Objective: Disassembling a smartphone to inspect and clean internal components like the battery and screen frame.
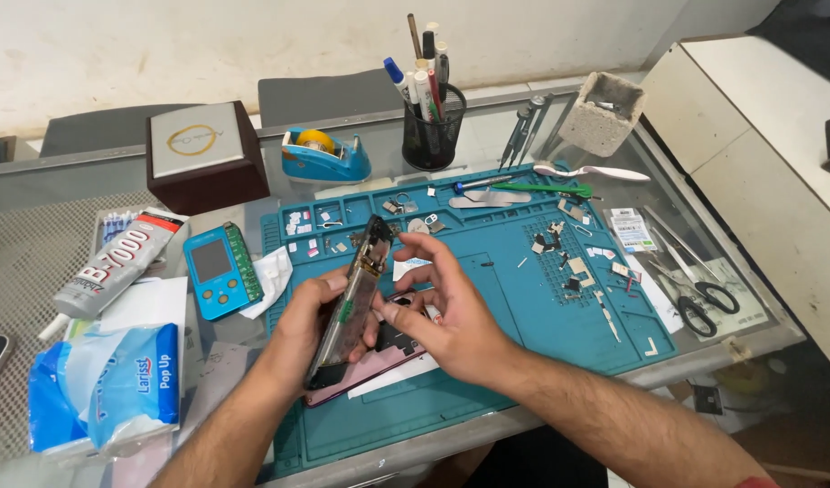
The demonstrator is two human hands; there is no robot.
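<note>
Head view: left hand [311, 316] grips an opened phone [351, 303] on edge, right hand [451, 312] half-open touching it.

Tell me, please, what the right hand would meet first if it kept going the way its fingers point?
The right hand points left toward the opened phone held on edge in the left hand; it would probably meet that first.

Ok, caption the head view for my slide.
Left hand holds an opened phone while right hand touches it.
</note>
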